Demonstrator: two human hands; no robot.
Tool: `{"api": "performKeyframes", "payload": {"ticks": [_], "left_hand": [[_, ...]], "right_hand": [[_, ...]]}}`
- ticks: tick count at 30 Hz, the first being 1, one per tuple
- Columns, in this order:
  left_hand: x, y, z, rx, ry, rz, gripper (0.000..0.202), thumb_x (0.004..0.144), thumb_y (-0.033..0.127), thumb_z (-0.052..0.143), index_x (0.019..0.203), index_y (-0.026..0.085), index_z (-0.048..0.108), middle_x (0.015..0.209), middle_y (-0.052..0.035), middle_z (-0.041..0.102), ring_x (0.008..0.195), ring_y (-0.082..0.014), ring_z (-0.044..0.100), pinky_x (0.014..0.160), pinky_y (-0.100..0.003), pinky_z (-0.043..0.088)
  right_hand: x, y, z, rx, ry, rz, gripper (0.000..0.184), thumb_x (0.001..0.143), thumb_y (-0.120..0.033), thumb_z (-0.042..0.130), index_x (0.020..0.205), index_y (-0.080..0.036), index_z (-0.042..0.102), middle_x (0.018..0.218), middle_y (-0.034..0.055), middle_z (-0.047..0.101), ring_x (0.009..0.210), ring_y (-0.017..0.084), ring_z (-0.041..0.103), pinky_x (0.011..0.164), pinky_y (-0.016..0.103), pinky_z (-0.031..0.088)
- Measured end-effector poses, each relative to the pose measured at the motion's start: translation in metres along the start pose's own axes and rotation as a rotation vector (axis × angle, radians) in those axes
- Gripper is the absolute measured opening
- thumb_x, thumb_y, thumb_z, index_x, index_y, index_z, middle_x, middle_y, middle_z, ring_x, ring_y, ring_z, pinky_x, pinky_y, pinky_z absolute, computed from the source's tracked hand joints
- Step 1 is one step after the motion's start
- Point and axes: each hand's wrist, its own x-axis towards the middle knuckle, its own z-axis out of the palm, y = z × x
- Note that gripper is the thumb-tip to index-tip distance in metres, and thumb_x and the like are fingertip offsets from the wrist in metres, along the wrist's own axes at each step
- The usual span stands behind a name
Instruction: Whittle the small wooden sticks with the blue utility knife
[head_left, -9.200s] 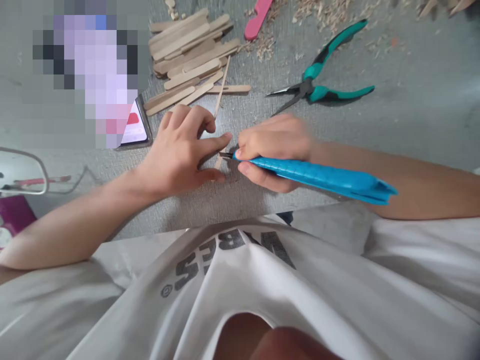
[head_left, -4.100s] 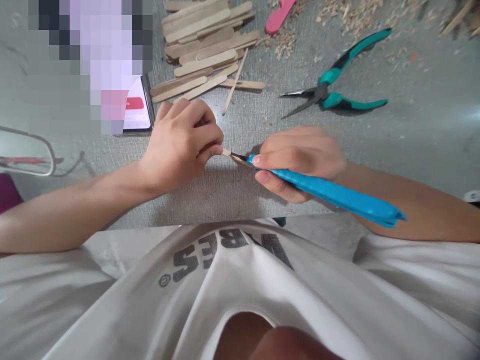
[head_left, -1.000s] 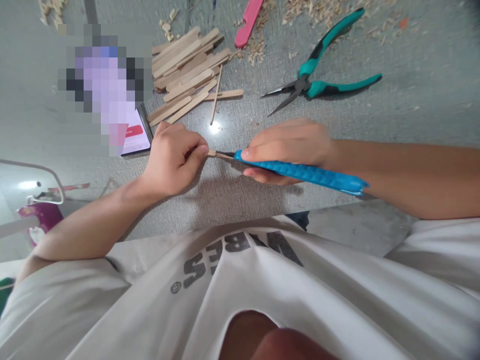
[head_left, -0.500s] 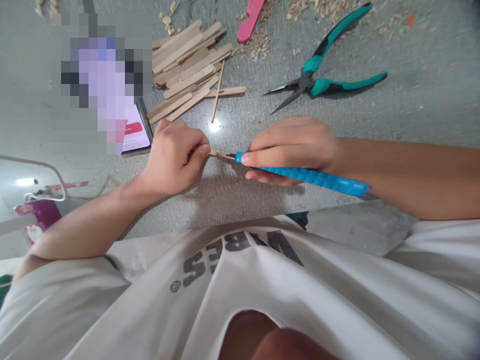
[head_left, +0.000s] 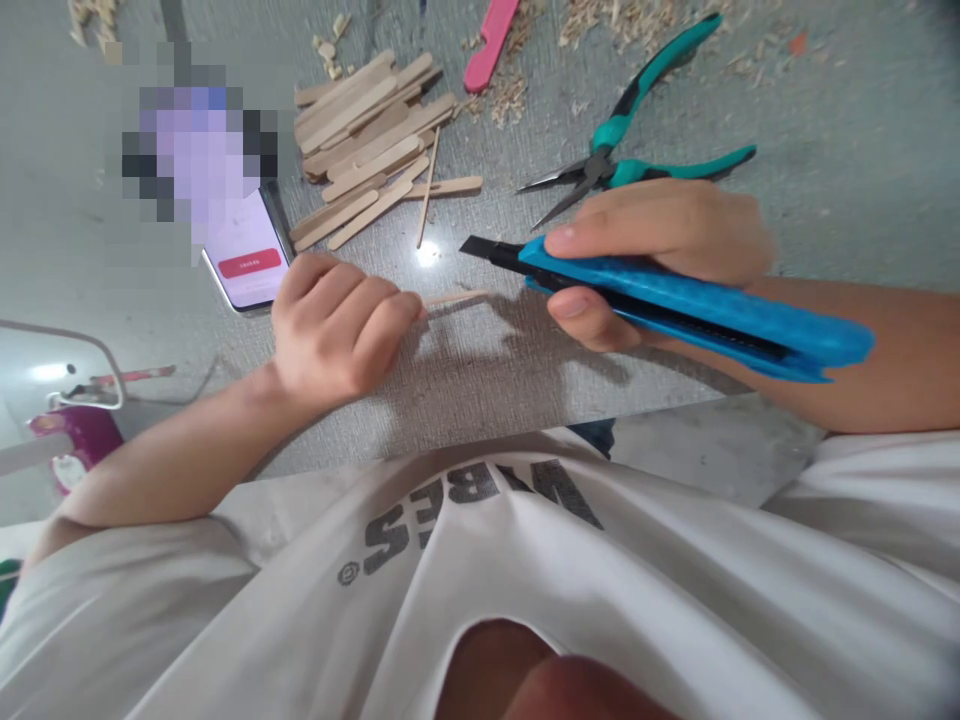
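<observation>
My left hand [head_left: 349,325] is closed around a thin wooden stick [head_left: 459,297], whose free end points right, over the table. My right hand [head_left: 660,250] grips a blue utility knife [head_left: 720,305], thumb and fingers on either side of the handle. Its dark blade [head_left: 480,248] is out and points left, above and apart from the stick's end. Most of the stick is hidden inside my left fist. Beyond my left hand lies a pile of flat wooden craft sticks [head_left: 367,110], with a narrow sliver [head_left: 428,190] across its near side.
Needle-nose pliers [head_left: 598,165] with teal handles lie spread just beyond my right hand. A phone [head_left: 251,265] rests by my left hand. Wood shavings [head_left: 615,25] and a pink handle-like piece [head_left: 491,45] lie at the back. The table's near edge [head_left: 667,407] runs before my shirt.
The utility knife has come off the stick, moving up and right, and has turned so its side shows. My left hand still holds the stick and has shifted slightly.
</observation>
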Motion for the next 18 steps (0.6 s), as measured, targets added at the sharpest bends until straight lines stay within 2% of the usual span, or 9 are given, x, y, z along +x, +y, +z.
{"api": "performKeyframes", "payload": {"ticks": [2, 4, 6, 10, 14, 16, 18], "left_hand": [[0.002, 0.001, -0.001, 0.043, 0.14, 0.124, 0.022, 0.093, 0.009, 0.074, 0.083, 0.023, 0.061, 0.069, 0.0016, 0.07, 0.053, -0.0151, 0.053, 0.053, -0.037, 0.035], [0.005, 0.002, -0.003, 0.019, 0.21, 0.187, 0.028, 0.089, 0.004, 0.073, 0.077, 0.024, 0.058, 0.073, 0.0022, 0.075, 0.052, -0.0141, 0.057, 0.048, -0.035, 0.038], [0.007, 0.003, -0.004, -0.024, 0.228, 0.192, 0.03, 0.089, 0.003, 0.071, 0.074, 0.023, 0.056, 0.075, 0.003, 0.076, 0.051, -0.0132, 0.059, 0.045, -0.032, 0.041], [0.007, 0.0, 0.001, -0.047, 0.249, 0.174, 0.025, 0.091, 0.006, 0.072, 0.077, 0.023, 0.059, 0.071, 0.0034, 0.073, 0.048, -0.0108, 0.056, 0.041, -0.03, 0.038], [-0.002, -0.006, 0.008, -0.059, 0.275, 0.15, 0.015, 0.094, 0.014, 0.075, 0.086, 0.022, 0.064, 0.071, 0.0031, 0.073, 0.045, -0.0092, 0.053, 0.041, -0.028, 0.034], [-0.009, -0.007, 0.01, -0.063, 0.259, 0.127, 0.013, 0.095, 0.021, 0.077, 0.091, 0.024, 0.065, 0.07, 0.0034, 0.072, 0.045, -0.0101, 0.054, 0.042, -0.028, 0.034], [-0.015, -0.008, 0.01, -0.044, 0.177, 0.064, 0.013, 0.097, 0.029, 0.079, 0.095, 0.027, 0.066, 0.07, 0.0035, 0.073, 0.046, -0.0122, 0.055, 0.045, -0.031, 0.036]], "right_hand": [[0.004, 0.001, 0.004, -0.04, 0.142, -0.232, 0.028, 0.106, -0.042, 0.067, 0.123, -0.022, 0.077, 0.101, 0.0072, 0.089, 0.088, 0.024, 0.089, 0.08, 0.028, 0.07], [0.008, 0.002, 0.008, -0.074, 0.223, -0.335, 0.026, 0.108, -0.041, 0.061, 0.117, -0.02, 0.075, 0.09, 0.0064, 0.087, 0.073, 0.022, 0.086, 0.065, 0.027, 0.066], [0.011, 0.002, 0.01, -0.079, 0.221, -0.332, 0.025, 0.109, -0.041, 0.059, 0.114, -0.022, 0.073, 0.084, 0.004, 0.085, 0.066, 0.021, 0.083, 0.058, 0.026, 0.061], [0.016, -0.002, 0.008, -0.077, 0.15, -0.306, 0.023, 0.11, -0.042, 0.056, 0.115, -0.025, 0.07, 0.081, 0.0006, 0.081, 0.062, 0.016, 0.079, 0.055, 0.024, 0.056], [0.021, 0.001, 0.011, -0.092, 0.193, -0.37, 0.026, 0.112, -0.045, 0.053, 0.113, -0.025, 0.069, 0.071, -0.0052, 0.073, 0.051, 0.012, 0.07, 0.048, 0.022, 0.051], [0.022, 0.003, 0.014, -0.09, 0.207, -0.389, 0.024, 0.11, -0.044, 0.055, 0.113, -0.025, 0.07, 0.07, -0.0058, 0.071, 0.05, 0.012, 0.069, 0.048, 0.022, 0.052], [0.021, 0.005, 0.018, -0.081, 0.202, -0.394, 0.021, 0.107, -0.042, 0.058, 0.112, -0.026, 0.071, 0.07, -0.0056, 0.072, 0.05, 0.012, 0.07, 0.05, 0.022, 0.054]]}}
